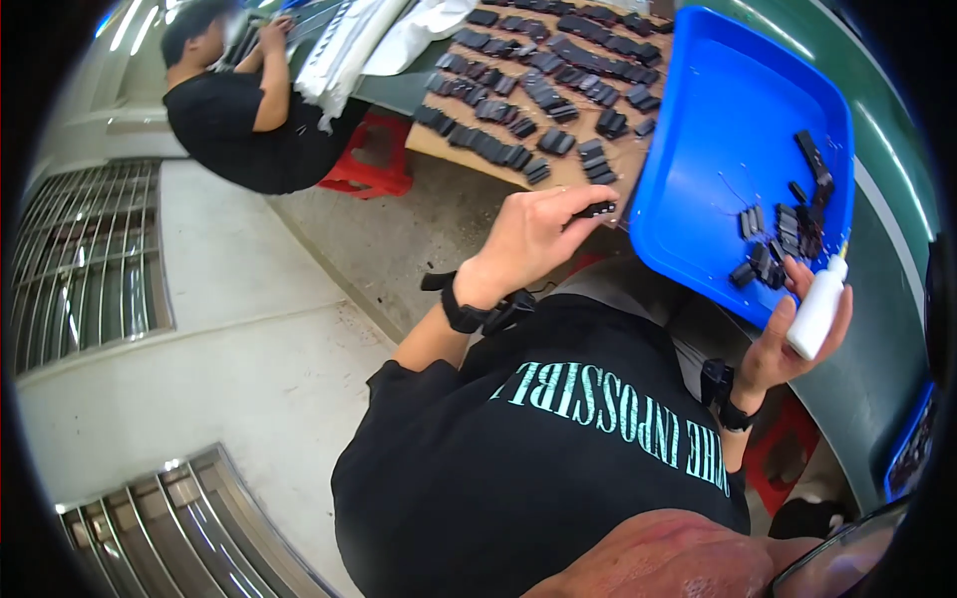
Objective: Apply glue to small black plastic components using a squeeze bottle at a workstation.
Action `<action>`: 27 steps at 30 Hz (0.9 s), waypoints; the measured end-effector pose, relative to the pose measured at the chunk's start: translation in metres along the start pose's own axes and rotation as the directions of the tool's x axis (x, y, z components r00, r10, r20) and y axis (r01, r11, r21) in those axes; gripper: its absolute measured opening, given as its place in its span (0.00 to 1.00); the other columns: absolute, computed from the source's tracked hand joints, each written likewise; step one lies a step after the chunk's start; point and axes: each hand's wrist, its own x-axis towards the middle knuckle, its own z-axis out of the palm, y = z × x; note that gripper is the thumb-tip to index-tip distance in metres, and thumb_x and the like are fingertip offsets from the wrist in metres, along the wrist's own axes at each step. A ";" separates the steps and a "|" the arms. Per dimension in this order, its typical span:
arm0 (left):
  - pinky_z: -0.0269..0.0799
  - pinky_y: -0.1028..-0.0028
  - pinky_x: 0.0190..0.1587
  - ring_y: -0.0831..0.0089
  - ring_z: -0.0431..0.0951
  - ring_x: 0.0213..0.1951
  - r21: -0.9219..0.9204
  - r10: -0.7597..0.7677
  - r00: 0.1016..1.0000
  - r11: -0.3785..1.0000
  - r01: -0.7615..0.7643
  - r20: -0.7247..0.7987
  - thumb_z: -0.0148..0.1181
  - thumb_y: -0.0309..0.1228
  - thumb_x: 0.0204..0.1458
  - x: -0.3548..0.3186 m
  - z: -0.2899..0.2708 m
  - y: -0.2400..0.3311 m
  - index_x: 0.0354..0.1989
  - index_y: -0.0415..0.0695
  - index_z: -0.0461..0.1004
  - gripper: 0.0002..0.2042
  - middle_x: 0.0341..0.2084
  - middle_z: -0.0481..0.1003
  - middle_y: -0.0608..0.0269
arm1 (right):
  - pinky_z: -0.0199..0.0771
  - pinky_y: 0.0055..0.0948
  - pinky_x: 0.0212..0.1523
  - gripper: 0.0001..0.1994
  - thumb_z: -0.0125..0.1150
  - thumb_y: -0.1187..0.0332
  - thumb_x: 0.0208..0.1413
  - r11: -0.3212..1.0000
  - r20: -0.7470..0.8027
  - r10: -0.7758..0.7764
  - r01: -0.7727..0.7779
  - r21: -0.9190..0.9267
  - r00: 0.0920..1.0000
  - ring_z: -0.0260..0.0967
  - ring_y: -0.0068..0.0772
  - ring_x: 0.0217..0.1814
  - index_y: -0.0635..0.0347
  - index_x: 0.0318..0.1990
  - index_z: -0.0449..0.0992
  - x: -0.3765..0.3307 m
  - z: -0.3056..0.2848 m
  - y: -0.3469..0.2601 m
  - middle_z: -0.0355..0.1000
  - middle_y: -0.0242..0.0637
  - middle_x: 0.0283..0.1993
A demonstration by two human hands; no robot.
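My left hand (533, 237) pinches a small black block-shaped part (598, 209) between thumb and fingertips, by the near edge of a brown cardboard sheet (454, 151). Rows of similar black parts (488, 145) cover that sheet. Over the near right rim of a blue tray (698, 149), my right hand (773, 354) is wrapped around a slim white squeeze bottle (819, 311). Its thin nozzle points away from me. In the tray, black parts with thin wires (788, 229) lie in a loose heap close to the right fingers.
A person in a black shirt (244, 130) works at the far left, on a red stool (374, 154). White plastic sheeting (349, 50) lies on the green table (882, 110) beyond the cardboard. Another blue tray (905, 439) stands at the lower right.
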 end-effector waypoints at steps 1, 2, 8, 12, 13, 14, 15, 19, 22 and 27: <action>0.75 0.74 0.33 0.67 0.81 0.33 0.028 0.059 0.998 0.998 -0.060 0.035 0.62 0.24 0.50 0.004 0.005 -0.005 0.44 0.41 0.77 0.12 0.37 0.79 0.55 | 0.66 0.35 0.54 0.30 0.55 0.72 0.58 1.000 0.004 0.002 -0.002 0.016 1.000 0.71 0.42 0.52 0.64 0.66 0.50 0.002 0.002 0.003 0.74 0.55 0.47; 0.75 0.74 0.33 0.67 0.81 0.33 0.015 0.070 0.997 0.997 -0.071 0.043 0.62 0.24 0.50 0.007 0.008 -0.008 0.44 0.41 0.77 0.12 0.37 0.79 0.55 | 0.66 0.35 0.54 0.31 0.55 0.72 0.58 0.999 0.007 0.005 -0.005 0.037 1.000 0.71 0.41 0.52 0.64 0.66 0.49 0.003 0.007 0.006 0.74 0.55 0.47; 0.74 0.78 0.33 0.73 0.81 0.32 -0.070 0.007 0.998 0.998 -0.003 0.058 0.62 0.24 0.50 0.025 0.025 -0.012 0.45 0.42 0.77 0.12 0.37 0.80 0.59 | 0.66 0.35 0.53 0.31 0.55 0.71 0.58 1.000 0.007 -0.001 0.001 0.030 1.000 0.71 0.41 0.53 0.63 0.66 0.49 0.008 0.008 0.016 0.74 0.55 0.46; 0.73 0.74 0.31 0.67 0.79 0.29 -0.158 -0.055 0.998 0.986 0.058 0.019 0.63 0.26 0.50 0.034 0.030 -0.019 0.44 0.43 0.77 0.12 0.34 0.79 0.56 | 0.66 0.35 0.53 0.31 0.55 0.71 0.58 1.000 0.006 0.004 -0.004 0.017 1.000 0.71 0.41 0.53 0.63 0.66 0.49 0.009 0.010 0.015 0.74 0.55 0.46; 0.72 0.72 0.30 0.63 0.79 0.27 -0.195 -0.076 0.997 0.978 0.076 0.009 0.63 0.26 0.49 0.037 0.031 -0.021 0.44 0.43 0.76 0.12 0.32 0.79 0.55 | 0.66 0.35 0.53 0.31 0.55 0.71 0.58 1.000 0.005 0.007 -0.007 0.019 1.000 0.71 0.40 0.53 0.62 0.66 0.49 0.008 0.011 0.016 0.74 0.55 0.46; 0.72 0.72 0.30 0.63 0.79 0.27 -0.197 -0.075 0.997 0.978 0.075 0.009 0.63 0.26 0.49 0.040 0.031 -0.022 0.44 0.43 0.76 0.12 0.32 0.79 0.55 | 0.66 0.35 0.53 0.31 0.55 0.71 0.58 1.000 0.005 0.009 -0.009 0.022 1.000 0.71 0.40 0.53 0.62 0.66 0.49 0.008 0.012 0.016 0.74 0.55 0.46; 0.72 0.74 0.30 0.68 0.79 0.28 -0.214 -0.115 0.993 0.970 0.117 0.022 0.62 0.26 0.50 0.042 0.032 -0.022 0.44 0.42 0.77 0.12 0.33 0.79 0.55 | 0.66 0.35 0.53 0.31 0.55 0.70 0.58 1.000 0.005 0.012 -0.012 0.025 1.000 0.71 0.40 0.53 0.62 0.66 0.49 0.008 0.013 0.016 0.74 0.55 0.46; 0.73 0.77 0.30 0.77 0.79 0.29 -0.183 -0.169 0.986 0.969 0.164 -0.011 0.61 0.25 0.51 0.045 0.031 -0.018 0.44 0.40 0.77 0.11 0.33 0.79 0.55 | 0.66 0.35 0.53 0.31 0.55 0.70 0.58 1.000 0.010 0.010 -0.010 0.007 1.000 0.71 0.40 0.53 0.62 0.66 0.49 0.006 0.013 0.018 0.75 0.55 0.46; 0.73 0.76 0.30 0.73 0.80 0.28 -0.046 -0.113 0.985 0.993 0.108 -0.129 0.62 0.25 0.51 0.034 0.028 -0.015 0.45 0.40 0.76 0.12 0.32 0.79 0.52 | 0.66 0.35 0.53 0.31 0.55 0.70 0.58 1.000 0.007 0.014 -0.014 0.008 1.000 0.71 0.40 0.53 0.62 0.66 0.50 0.005 0.015 0.019 0.75 0.55 0.46; 0.75 0.64 0.33 0.52 0.79 0.30 0.396 -0.038 0.990 0.914 0.090 -0.139 0.61 0.25 0.49 0.016 0.028 -0.018 0.53 0.37 0.68 0.21 0.33 0.76 0.49 | 0.66 0.36 0.54 0.30 0.55 0.70 0.58 1.000 0.016 -0.001 0.002 -0.012 1.000 0.72 0.41 0.52 0.63 0.65 0.50 0.005 0.015 0.022 0.75 0.55 0.46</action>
